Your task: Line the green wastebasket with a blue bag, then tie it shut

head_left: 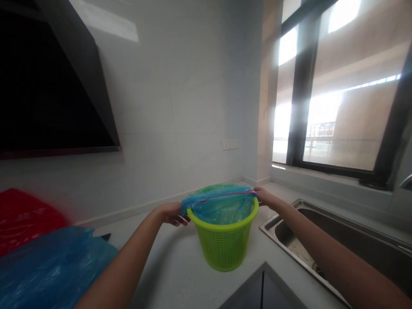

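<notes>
A bright green plastic basket with lattice sides stands upright on the counter. A translucent blue garbage bag lines its inside and is stretched across the far part of its mouth, with a pink drawstring along the bag's edge. At the basket's left rim, my left hand grips the bag's edge, its lower fingers curled under. My right hand pinches the bag and its drawstring at the right rim. The near part of the green rim shows uncovered by plastic.
A steel sink is set into the counter at right, below a window. Blue plastic and red plastic lie at left, under a dark range hood. Wall sockets sit behind; a grey panel lies in front.
</notes>
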A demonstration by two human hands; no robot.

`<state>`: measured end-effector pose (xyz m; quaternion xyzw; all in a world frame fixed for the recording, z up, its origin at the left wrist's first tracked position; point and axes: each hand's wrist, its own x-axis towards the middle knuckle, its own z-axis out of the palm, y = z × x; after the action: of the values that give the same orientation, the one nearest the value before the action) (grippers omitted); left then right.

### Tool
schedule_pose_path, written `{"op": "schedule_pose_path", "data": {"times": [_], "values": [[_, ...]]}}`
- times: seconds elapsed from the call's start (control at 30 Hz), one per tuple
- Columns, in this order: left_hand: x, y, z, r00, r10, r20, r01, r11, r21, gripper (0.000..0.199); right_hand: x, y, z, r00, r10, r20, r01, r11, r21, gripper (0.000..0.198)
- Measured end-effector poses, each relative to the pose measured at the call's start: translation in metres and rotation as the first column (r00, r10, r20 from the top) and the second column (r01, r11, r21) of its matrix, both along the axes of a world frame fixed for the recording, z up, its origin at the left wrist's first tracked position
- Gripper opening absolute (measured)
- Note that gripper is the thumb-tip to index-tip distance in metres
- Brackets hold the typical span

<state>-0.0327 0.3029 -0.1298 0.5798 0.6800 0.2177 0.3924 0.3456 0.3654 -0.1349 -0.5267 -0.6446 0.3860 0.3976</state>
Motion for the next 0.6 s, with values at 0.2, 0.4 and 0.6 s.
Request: {"op": "schedule_pose_path", "data": {"times": [0.2,0.4,0.6], "values": [[-0.004,-0.031,0.038,0.979,0.205,-0.005,-0.171,0.827,0.535,0.056,0.024,-0.046,0.0,0.997,-0.012,0.082,-0.022,0.917,0.399,0.033],[0.053,-0.077,0.05,0.907,-0.077,-0.414,0.313,0.78,0.541,0.034,0.01,-0.066,-0.002,0.954,-0.129,0.272,-0.02,0.875,0.483,0.031],[0.076,-0.087,0.046,0.762,0.184,-0.621,0.313,0.735,0.602,0.017,0.01,-0.069,-0.003,0.928,-0.162,0.335,-0.027,0.869,0.495,0.011]]}}
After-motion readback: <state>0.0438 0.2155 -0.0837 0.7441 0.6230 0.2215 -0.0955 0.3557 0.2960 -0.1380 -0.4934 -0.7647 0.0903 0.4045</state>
